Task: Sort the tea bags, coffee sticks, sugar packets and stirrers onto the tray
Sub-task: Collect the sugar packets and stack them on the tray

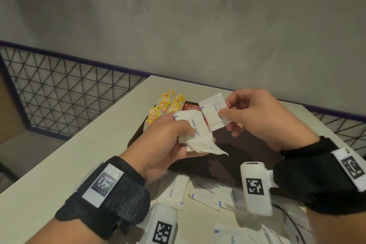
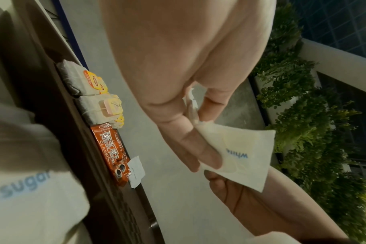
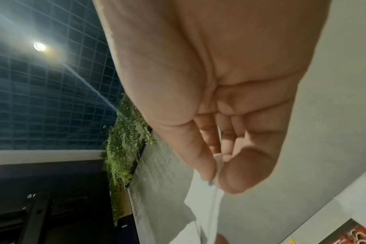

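Loose sugar packets lie on the table at 6 o'clock, at least five visible, more hidden by the wrists. Left hand grips a small stack of packets, count unclear. Right hand pinches one packet. Both are above the tray. Tea bags, roughly eight, sit at 12 o'clock beside the coffee sticks; stick count unclear. No stirrers visible. Risk: the left stack looks crumpled and could fan out and drop if the grip loosens.
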`<state>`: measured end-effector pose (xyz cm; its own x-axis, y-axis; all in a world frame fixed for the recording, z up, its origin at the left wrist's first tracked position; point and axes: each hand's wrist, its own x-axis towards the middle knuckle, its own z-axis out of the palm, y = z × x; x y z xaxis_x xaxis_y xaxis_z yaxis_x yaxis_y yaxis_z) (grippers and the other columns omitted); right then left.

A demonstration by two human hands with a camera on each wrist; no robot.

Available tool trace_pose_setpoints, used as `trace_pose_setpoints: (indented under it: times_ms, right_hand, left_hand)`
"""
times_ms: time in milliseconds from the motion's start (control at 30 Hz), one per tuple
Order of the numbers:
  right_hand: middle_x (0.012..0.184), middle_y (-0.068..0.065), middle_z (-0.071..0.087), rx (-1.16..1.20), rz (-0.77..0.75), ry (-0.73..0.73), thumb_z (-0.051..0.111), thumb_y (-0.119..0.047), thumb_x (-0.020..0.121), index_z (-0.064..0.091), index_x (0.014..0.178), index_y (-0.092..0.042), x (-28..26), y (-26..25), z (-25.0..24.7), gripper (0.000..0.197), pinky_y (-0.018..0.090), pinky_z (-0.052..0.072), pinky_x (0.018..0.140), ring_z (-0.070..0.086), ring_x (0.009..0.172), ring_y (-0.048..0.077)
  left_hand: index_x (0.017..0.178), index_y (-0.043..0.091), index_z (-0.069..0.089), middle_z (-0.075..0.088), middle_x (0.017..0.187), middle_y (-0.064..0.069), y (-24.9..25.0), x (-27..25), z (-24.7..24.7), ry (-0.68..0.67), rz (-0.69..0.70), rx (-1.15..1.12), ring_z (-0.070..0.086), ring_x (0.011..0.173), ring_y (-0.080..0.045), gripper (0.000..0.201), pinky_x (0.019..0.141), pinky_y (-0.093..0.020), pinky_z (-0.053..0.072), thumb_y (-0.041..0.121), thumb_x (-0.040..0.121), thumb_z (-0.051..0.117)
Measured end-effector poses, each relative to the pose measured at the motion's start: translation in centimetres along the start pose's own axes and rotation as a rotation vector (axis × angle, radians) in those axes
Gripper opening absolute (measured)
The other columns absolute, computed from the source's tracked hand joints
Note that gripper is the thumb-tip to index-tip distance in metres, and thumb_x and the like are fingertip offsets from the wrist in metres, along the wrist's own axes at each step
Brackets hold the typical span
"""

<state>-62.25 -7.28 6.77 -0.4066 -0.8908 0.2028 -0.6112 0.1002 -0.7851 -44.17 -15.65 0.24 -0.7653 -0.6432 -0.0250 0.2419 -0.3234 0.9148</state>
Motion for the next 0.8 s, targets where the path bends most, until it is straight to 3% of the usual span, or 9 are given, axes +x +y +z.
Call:
trace_pose_setpoints:
  times_ms: [133,233,367,533,600,700,800]
  right_hand:
    - [0.076,0.015,0.071,0.011,-0.026,0.048,0.073,-0.009,0.091,0.069,0.093,-0.006,0.2,0.4,-1.0,0.005,0.03,0.05,0.05,0.066,0.056,0.016]
    - [0.074,0.015,0.063,0.207,-0.042,0.072,0.073,-0.004,0.09,0.066,0.093,-0.002,0.2,0.2,-1.7,0.008,0.03,0.043,0.047,0.06,0.055,0.018]
    - [0.072,0.015,0.062,0.487,-0.001,-0.095,0.071,0.004,0.085,0.066,0.093,0.0,-0.1,-0.2,-1.2,0.01,0.026,0.047,0.046,0.057,0.053,0.019]
    - [0.077,0.027,0.069,0.176,0.019,-0.177,0.074,-0.006,0.089,0.077,0.096,-0.006,-0.1,0.2,0.9,0.008,0.032,0.051,0.053,0.058,0.06,0.024]
    - [0.083,0.028,0.071,0.134,0.033,-0.158,0.076,-0.013,0.089,0.079,0.094,-0.009,0.1,0.4,1.0,0.007,0.033,0.05,0.054,0.057,0.062,0.025]
    - [0.08,0.014,0.075,0.133,0.05,-0.174,0.076,-0.015,0.09,0.079,0.093,-0.007,0.1,0.3,1.0,0.009,0.03,0.053,0.055,0.062,0.063,0.021]
    - [0.084,0.015,0.077,0.167,0.055,-0.204,0.074,-0.011,0.091,0.075,0.097,-0.002,-0.2,0.2,1.0,0.011,0.031,0.059,0.057,0.069,0.066,0.023]
  left_hand:
    - [0.134,0.009,0.059,0.076,0.12,-0.013,0.0,0.0,-0.3,0.04,0.047,0.054,0.075,0.105,-0.033,0.038,0.081,-0.042,0.065,-0.004,0.098,0.057]
    - [0.135,0.009,0.061,0.076,0.12,-0.012,-0.1,0.2,-0.6,0.096,0.075,0.061,0.076,0.105,-0.032,0.042,0.077,-0.041,0.064,-0.002,0.095,0.065]
    - [0.131,0.012,0.064,0.077,0.119,-0.01,-0.1,0.2,-0.4,0.108,0.102,0.063,0.076,0.103,-0.03,0.042,0.074,-0.038,0.064,0.001,0.091,0.071]
    - [0.126,0.013,0.069,0.078,0.116,-0.01,-0.1,0.1,-0.2,0.088,0.105,0.09,0.076,0.105,-0.03,0.036,0.085,-0.042,0.061,0.004,0.091,0.072]
    - [0.127,0.014,0.068,0.078,0.116,-0.009,0.0,0.0,-0.2,0.101,0.108,0.094,0.076,0.104,-0.028,0.037,0.081,-0.041,0.061,0.005,0.092,0.072]
    - [0.128,0.014,0.067,0.078,0.115,-0.009,0.2,-0.1,0.0,0.104,0.104,0.076,0.076,0.099,-0.025,0.034,0.068,-0.033,0.061,0.009,0.095,0.069]
    - [0.127,0.015,0.067,0.078,0.115,-0.008,0.4,-0.2,0.3,0.113,0.091,0.048,0.077,0.099,-0.024,0.033,0.067,-0.032,0.061,0.017,0.095,0.069]
